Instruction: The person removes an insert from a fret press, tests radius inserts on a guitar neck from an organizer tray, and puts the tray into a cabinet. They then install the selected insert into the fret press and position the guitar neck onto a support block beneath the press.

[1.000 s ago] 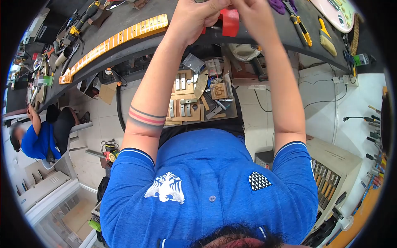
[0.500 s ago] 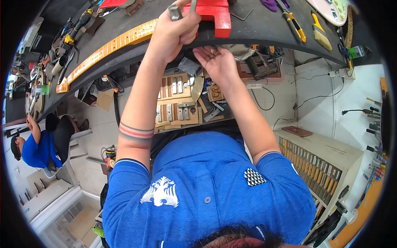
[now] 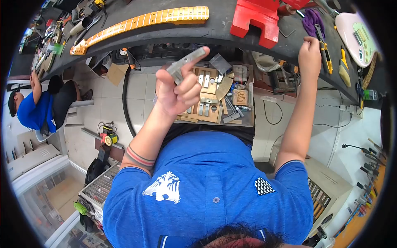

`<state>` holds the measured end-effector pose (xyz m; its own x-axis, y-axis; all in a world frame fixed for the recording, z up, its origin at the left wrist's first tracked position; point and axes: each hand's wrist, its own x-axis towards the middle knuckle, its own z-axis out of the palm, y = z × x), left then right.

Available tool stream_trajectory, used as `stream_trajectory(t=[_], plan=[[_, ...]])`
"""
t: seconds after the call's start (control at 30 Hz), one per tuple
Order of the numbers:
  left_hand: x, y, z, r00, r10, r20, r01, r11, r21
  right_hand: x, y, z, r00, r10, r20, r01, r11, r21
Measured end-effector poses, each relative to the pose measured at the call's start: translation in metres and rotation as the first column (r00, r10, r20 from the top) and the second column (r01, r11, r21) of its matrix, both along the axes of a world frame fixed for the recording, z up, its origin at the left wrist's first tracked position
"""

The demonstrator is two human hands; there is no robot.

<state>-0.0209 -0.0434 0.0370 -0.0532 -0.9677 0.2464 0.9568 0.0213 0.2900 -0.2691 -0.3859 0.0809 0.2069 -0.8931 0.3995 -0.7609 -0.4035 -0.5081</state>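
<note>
My left hand (image 3: 178, 89) is raised in front of the bench edge, over a board of metal pieces. A short grey metal bar (image 3: 182, 66) is gripped between its thumb and fingers, with the index finger stretched along the bar. At the front edge of the bench on the right, my right hand (image 3: 309, 56) has its fingers curled in. What they hold, if anything, is hidden. Just right of that hand lie pliers (image 3: 326, 58) with yellow and black handles, and a purple cloth (image 3: 313, 22) sits beyond it.
A red vise (image 3: 258, 20) is fixed to the dark bench (image 3: 219, 31). A guitar neck (image 3: 144, 20) lies left of it; a brush (image 3: 343, 68) and pink guitar body (image 3: 355, 39) are at right. Below, wooden blocks (image 3: 206, 109) carry metal bars. A person (image 3: 37, 101) sits far left.
My left hand has drawn back from the vise with the metal bar. My right hand has left the underside of the bench near the vise and moved right, beside the pliers. The view has shifted.
</note>
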Motion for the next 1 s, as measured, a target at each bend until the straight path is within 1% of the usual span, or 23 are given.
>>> stream_trajectory(t=[0.03, 0.13, 0.17, 0.27, 0.3, 0.4, 0.43, 0.47, 0.5, 0.53, 0.57, 0.6, 0.67, 0.7, 0.77, 0.87, 0.9, 1.0], plan=[[-0.004, 0.007, -0.003, 1.000, -0.005, -0.003, 0.005, 1.000, 0.009, 0.003, -0.021, -0.002, 0.978, -0.062, -0.200, 0.070, 0.997, 0.033], [-0.008, 0.023, -0.005, 1.000, 0.001, 0.013, -0.002, 0.999, 0.037, 0.020, -0.044, -0.004, 0.949, 0.009, -0.315, -0.021, 0.999, -0.033], [-0.008, 0.028, -0.004, 0.999, 0.008, 0.032, -0.009, 0.999, 0.051, 0.021, -0.046, -0.003, 0.933, 0.027, -0.359, -0.033, 0.999, -0.011], [-0.010, 0.039, 0.000, 0.998, 0.021, 0.061, -0.027, 0.996, 0.086, 0.013, -0.051, -0.014, 0.968, 0.049, -0.248, -0.081, 0.989, -0.120], [-0.010, 0.043, 0.000, 0.997, 0.025, 0.070, -0.032, 0.995, 0.092, 0.006, -0.056, -0.022, 0.988, 0.059, -0.140, -0.083, 0.982, -0.171], [-0.012, 0.053, -0.002, 0.995, 0.026, 0.098, -0.037, 0.992, 0.118, -0.002, 0.005, -0.016, 0.999, 0.036, -0.020, -0.041, 0.921, -0.388], [-0.013, 0.055, -0.003, 0.994, 0.023, 0.108, -0.037, 0.991, 0.129, -0.002, 0.029, -0.019, 0.980, 0.136, 0.146, -0.088, 0.951, -0.297], [-0.014, 0.057, -0.005, 0.994, 0.016, 0.108, -0.031, 0.989, 0.146, 0.001, 0.056, -0.022, 0.924, 0.215, 0.315, -0.153, 0.966, -0.209], [-0.016, 0.059, -0.009, 0.994, 0.006, 0.107, -0.024, 0.985, 0.169, 0.011, 0.097, -0.018, 0.848, 0.303, 0.434, -0.313, 0.948, -0.050], [-0.019, 0.062, -0.012, 0.995, -0.010, 0.102, -0.010, 0.980, 0.197, 0.023, 0.141, -0.012, 0.755, 0.344, 0.558, -0.470, 0.878, 0.095], [-0.019, 0.063, -0.010, 0.986, -0.033, 0.162, -0.005, 0.974, 0.227, 0.030, 0.172, -0.006, 0.686, 0.508, 0.521, -0.653, 0.746, 0.132], [-0.021, 0.064, -0.013, 0.986, -0.049, 0.161, 0.008, 0.968, 0.249, 0.039, 0.193, -0.001, 0.578, 0.652, 0.491, -0.797, 0.579, 0.170], [-0.023, 0.067, -0.020, 0.984, -0.081, 0.156, 0.033, 0.957, 0.287, 0.059, 0.218, 0.000, 0.423, 0.785, 0.453, -0.897, 0.433, 0.087], [-0.025, 0.070, -0.025, 0.990, -0.077, 0.116, 0.037, 0.949, 0.314, 0.065, 0.223, -0.004, 0.414, 0.791, 0.451, -0.904, 0.417, 0.097], [-0.026, 0.076, -0.042, 0.993, -0.094, 0.074, 0.069, 0.956, 0.287, 0.076, 0.228, -0.013, 0.385, 0.808, 0.446, -0.920, 0.376, 0.112], [-0.028, 0.080, -0.048, 0.996, -0.094, 0.007, 0.090, 0.966, 0.241, 0.082, 0.231, -0.014, 0.345, 0.843, 0.412, -0.938, 0.295, 0.182], [-0.029, 0.080, -0.048, 0.996, -0.093, -0.018, 0.094, 0.970, 0.223, 0.084, 0.232, -0.013, 0.344, 0.846, 0.407, -0.938, 0.290, 0.190], [-0.023, 0.079, -0.053, 0.992, -0.127, 0.017, 0.122, 0.978, 0.169, 0.089, 0.234, -0.009, 0.333, 0.866, 0.373, -0.940, 0.271, 0.209]])
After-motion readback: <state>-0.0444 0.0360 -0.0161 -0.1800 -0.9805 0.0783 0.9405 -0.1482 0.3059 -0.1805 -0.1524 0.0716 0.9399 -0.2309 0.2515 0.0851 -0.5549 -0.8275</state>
